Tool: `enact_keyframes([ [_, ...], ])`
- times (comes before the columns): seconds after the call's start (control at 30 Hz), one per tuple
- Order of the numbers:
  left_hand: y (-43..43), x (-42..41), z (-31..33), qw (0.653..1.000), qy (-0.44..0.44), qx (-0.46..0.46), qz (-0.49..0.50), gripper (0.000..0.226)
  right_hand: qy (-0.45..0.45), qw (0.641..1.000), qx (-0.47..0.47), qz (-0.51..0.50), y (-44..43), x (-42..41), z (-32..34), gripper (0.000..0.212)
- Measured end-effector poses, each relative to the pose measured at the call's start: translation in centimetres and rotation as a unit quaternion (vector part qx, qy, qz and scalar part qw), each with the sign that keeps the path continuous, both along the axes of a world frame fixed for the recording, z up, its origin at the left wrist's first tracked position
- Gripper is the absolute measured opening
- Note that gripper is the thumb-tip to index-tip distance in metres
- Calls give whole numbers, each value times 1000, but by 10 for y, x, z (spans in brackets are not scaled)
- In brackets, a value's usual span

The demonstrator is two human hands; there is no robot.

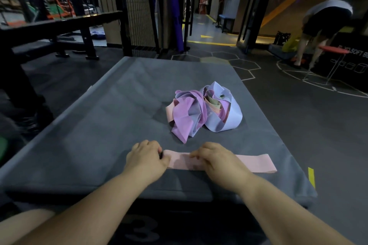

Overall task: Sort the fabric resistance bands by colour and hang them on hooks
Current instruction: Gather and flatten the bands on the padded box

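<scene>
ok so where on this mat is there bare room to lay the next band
The mat is bare left of the pile of bands and in the far strip behind it. Crowded: the near edge, where the left hand and right hand hold the pink band.

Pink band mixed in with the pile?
No: the pink band lies flat on the grey mat, apart from the pile.
</scene>
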State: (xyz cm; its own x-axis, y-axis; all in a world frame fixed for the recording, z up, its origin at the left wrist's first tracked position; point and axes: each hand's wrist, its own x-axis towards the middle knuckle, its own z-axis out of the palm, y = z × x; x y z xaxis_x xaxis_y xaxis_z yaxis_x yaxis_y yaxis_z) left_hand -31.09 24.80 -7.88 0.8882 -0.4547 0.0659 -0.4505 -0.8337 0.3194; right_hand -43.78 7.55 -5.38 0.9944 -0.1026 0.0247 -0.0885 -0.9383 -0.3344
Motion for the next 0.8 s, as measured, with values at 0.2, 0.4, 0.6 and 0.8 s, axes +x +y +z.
enact_keyframes([
  [0.2, 2, 2, 4, 997, 57, -54, -13, 18, -1, 998, 60, 12, 18, 17, -5, 28],
  [0.4, -3, 4, 6, 976, 124, -175, -33, 26, 2, 986, 158, -45, 29, 27, 2, 38],
  [0.6, -2, -2, 12, 897, 296, -304, -119, 56, -17, 941, 300, -158, 32, 37, 5, 47],
  [0.8, 2, 2, 8, 906, 260, -307, -134, 51, -17, 895, 393, -212, 33, 43, 8, 34],
])
